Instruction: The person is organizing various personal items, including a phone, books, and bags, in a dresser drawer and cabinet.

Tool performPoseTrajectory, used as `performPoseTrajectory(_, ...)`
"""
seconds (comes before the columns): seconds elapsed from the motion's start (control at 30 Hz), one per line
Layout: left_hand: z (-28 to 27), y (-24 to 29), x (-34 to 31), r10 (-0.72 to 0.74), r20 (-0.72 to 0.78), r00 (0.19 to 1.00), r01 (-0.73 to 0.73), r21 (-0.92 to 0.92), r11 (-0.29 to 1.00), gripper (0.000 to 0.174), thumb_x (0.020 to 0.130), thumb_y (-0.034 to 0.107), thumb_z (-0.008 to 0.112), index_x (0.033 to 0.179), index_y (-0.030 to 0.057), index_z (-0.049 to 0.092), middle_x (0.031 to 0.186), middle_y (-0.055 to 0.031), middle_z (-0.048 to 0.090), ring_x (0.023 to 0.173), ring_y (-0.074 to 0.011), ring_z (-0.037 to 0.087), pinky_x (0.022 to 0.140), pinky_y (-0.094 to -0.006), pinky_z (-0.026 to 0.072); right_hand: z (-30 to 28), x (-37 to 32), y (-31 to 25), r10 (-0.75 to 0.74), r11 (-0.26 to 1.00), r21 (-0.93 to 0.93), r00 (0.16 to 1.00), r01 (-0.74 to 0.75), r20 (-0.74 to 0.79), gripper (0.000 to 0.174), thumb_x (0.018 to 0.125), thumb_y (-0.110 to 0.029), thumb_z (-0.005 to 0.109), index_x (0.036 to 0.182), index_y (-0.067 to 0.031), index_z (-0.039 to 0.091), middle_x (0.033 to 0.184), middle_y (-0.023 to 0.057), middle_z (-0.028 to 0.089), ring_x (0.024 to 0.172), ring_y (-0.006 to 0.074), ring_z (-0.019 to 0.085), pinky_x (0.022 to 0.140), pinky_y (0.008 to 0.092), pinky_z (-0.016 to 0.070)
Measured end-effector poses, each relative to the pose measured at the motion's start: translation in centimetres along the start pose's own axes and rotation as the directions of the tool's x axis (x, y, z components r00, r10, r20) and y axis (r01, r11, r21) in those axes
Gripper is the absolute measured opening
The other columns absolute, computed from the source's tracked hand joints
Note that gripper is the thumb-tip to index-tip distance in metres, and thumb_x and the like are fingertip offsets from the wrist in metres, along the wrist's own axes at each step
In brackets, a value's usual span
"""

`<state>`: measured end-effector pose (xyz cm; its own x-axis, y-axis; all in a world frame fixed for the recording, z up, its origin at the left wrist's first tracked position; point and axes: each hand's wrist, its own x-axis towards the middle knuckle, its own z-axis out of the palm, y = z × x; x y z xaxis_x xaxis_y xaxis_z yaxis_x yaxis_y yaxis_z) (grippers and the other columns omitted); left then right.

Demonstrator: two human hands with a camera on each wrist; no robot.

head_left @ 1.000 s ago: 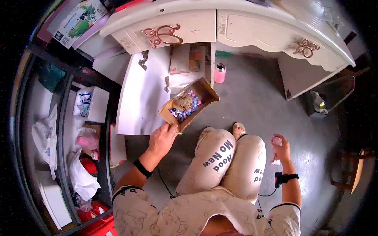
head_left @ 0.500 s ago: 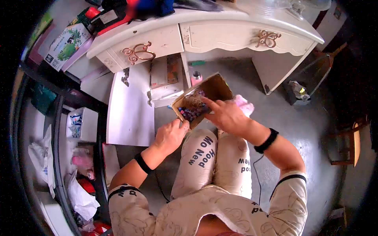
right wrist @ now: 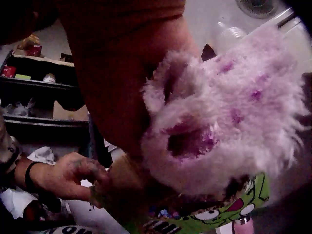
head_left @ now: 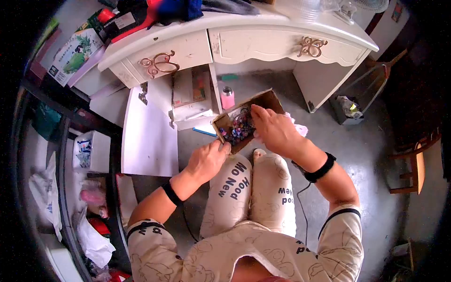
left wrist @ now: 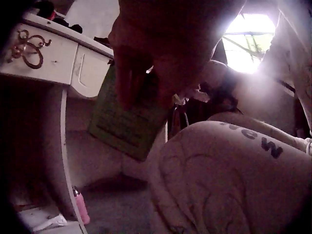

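Grey concrete floor with pink bottle, small bin, wooden chair.

The box is plain brown cardboard, matt and slightly rough, with a green printed outer face. The beads in it look like glossy plastic. The toy is fuzzy, long-piled pink plush. The desk is white-painted wood with a satin finish, chipped at the edges, and its curled handles are shiny coppery metal. The floor is smooth grey concrete with a dull sheen. The trousers are soft matt cloth.
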<state>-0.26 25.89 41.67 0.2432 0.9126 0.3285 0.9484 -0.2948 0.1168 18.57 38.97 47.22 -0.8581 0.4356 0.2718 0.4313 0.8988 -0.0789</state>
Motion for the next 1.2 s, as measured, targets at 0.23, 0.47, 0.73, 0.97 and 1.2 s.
performPoseTrajectory(0.23, -0.4, 0.9, 0.6, 0.026, 0.041, 0.999, -0.028, 0.059, 0.998, 0.019, 0.077, 0.018, 0.053, 0.095, 0.0096, 0.054, 0.079, -0.01, 0.051, 0.062, -0.0261, 0.057, 0.052, -0.0372, 0.0479, -0.3, -0.7, -0.1, 0.053, 0.99, -0.141, 0.975, -0.023, 0.214, 0.034, 0.071, -0.011, 0.056, 0.105, -0.0153, 0.058, 0.121, 0.0217, 0.044, 0.081, 0.0298, 0.059, 0.065, 0.037, 0.0488)
performPoseTrajectory(0.47, -1.0, 1.7, 0.8, 0.109, -0.072, 0.991, -0.103, 0.082, 0.991, 0.016, 0.078, 0.015, 0.05, 0.092, 0.0076, 0.055, 0.072, -0.0076, 0.046, 0.057, -0.0208, 0.054, 0.048, -0.0312, 0.0458, 4.5, -1.8, 1.0, 0.134, 0.848, -0.516, 0.892, 0.123, 0.432, 0.038, 0.075, -0.015, 0.049, 0.113, -0.0168, 0.055, 0.118, 0.0313, 0.043, 0.072, 0.0241, 0.059, 0.056, 0.031, 0.0475)
performPoseTrajectory(0.73, -0.6, 1.2, 0.6, 0.057, -0.037, 0.998, -0.055, 0.052, 0.997, 0.015, 0.078, 0.014, 0.05, 0.091, 0.0074, 0.053, 0.073, -0.0085, 0.047, 0.06, -0.0227, 0.055, 0.05, -0.0323, 0.047, -0.1, -2.1, -0.3, 0.109, 0.977, -0.199, 0.98, -0.075, 0.168, 0.043, 0.071, -0.016, 0.058, 0.114, -0.01, 0.052, 0.115, 0.0229, 0.046, 0.087, 0.0301, 0.055, 0.065, 0.0366, 0.0477)
performPoseTrajectory(0.97, -0.6, 0.9, 0.6, 0.053, -0.12, 0.991, -0.049, 0.031, 0.998, 0.016, 0.075, 0.013, 0.052, 0.09, 0.0065, 0.054, 0.072, -0.0086, 0.048, 0.058, -0.0228, 0.056, 0.049, -0.0332, 0.0471, -5.2, -2.4, -1.1, 0.099, 0.995, -0.01, 0.969, -0.104, -0.225, 0.039, 0.069, -0.008, 0.058, 0.107, -0.0081, 0.055, 0.113, 0.0204, 0.048, 0.087, 0.0333, 0.056, 0.069, 0.0384, 0.0487)
performPoseTrajectory(1.2, -1.1, 1.1, 0.7, 0.057, -0.108, 0.992, -0.054, 0.027, 0.998, 0.014, 0.075, 0.012, 0.053, 0.087, 0.0065, 0.055, 0.069, -0.0082, 0.048, 0.058, -0.0224, 0.056, 0.049, -0.033, 0.047, -5.8, -2.9, -0.8, 0.157, 0.987, 0.057, 0.96, -0.148, -0.231, 0.054, 0.06, 0.0, 0.059, 0.112, -0.0096, 0.052, 0.12, 0.0193, 0.044, 0.094, 0.034, 0.054, 0.073, 0.0374, 0.0487)
